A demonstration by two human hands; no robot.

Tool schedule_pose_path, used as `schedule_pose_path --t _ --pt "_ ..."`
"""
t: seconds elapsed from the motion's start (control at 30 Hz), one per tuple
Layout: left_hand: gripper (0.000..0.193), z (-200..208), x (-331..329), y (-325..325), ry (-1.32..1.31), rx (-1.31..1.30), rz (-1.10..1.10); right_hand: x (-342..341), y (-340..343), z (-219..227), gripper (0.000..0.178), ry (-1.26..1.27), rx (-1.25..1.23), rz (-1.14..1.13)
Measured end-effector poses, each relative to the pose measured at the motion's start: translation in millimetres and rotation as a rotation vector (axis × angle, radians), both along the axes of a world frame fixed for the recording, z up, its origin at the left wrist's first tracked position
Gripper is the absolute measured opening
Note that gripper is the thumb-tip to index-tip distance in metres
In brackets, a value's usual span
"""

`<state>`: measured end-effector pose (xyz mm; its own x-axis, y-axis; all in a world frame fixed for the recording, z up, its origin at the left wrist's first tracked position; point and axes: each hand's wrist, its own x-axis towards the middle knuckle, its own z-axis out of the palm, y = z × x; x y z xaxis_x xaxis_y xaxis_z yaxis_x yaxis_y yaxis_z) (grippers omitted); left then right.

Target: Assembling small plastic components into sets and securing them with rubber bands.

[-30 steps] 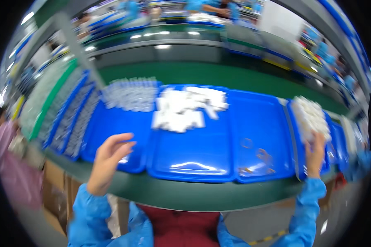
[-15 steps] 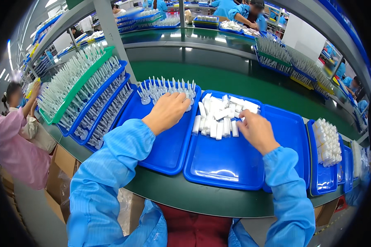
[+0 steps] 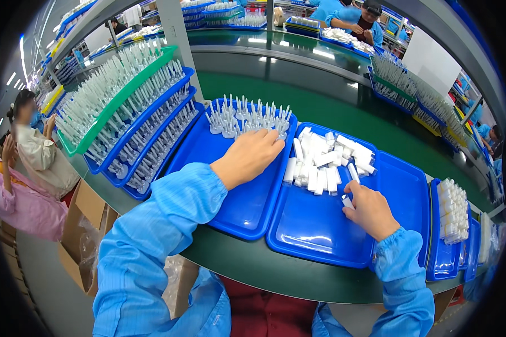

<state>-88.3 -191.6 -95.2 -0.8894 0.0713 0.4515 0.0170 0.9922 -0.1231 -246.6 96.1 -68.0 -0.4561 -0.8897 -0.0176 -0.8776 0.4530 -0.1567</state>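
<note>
My left hand [image 3: 251, 158] is over the near edge of a group of clear pointed plastic pieces on round bases [image 3: 230, 122], which stand upright in the left blue tray [image 3: 239, 216]. Its fingers are bent and close together; their tips and anything between them are hidden. In the middle blue tray [image 3: 320, 244] lies a heap of small white oblong pieces with clear ends [image 3: 324, 160]. Just nearer than that heap, my right hand [image 3: 372, 209] pinches one white oblong piece [image 3: 347, 201] between thumb and fingers.
Stacked trays of similar pointed pieces [image 3: 123, 106] rise at the left. A third blue tray [image 3: 405, 185] adjoins on the right, followed by a tray holding a block of white pieces [image 3: 453, 210]. Beyond runs a green belt [image 3: 298, 90]. Other people work farther off.
My right hand has drawn back from the heap's right edge toward me, and a white oblong piece now shows in its fingers. My left hand stays by the pointed pieces. The whole view has shifted.
</note>
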Motion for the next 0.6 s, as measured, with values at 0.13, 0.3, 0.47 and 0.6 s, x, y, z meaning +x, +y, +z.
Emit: schedule_pose_path --t 0.13,0.3,0.47,0.6 --pt "0.028 -7 -11 -5 0.025 -0.127 0.084 17 11 6 0.035 -0.183 -0.166 -0.001" --pt "0.023 28 30 31 0.064 0.157 0.03 51 47 22 0.039 -0.648 -0.466 -0.087" --pt "0.023 40 93 118 0.062 1.119 -0.05 86 61 18 0.039 -1.241 -0.746 -0.259" --pt "0.028 3 110 174 0.098 1.628 -0.135 105 44 -2 0.045 -1.541 -0.971 -0.405"
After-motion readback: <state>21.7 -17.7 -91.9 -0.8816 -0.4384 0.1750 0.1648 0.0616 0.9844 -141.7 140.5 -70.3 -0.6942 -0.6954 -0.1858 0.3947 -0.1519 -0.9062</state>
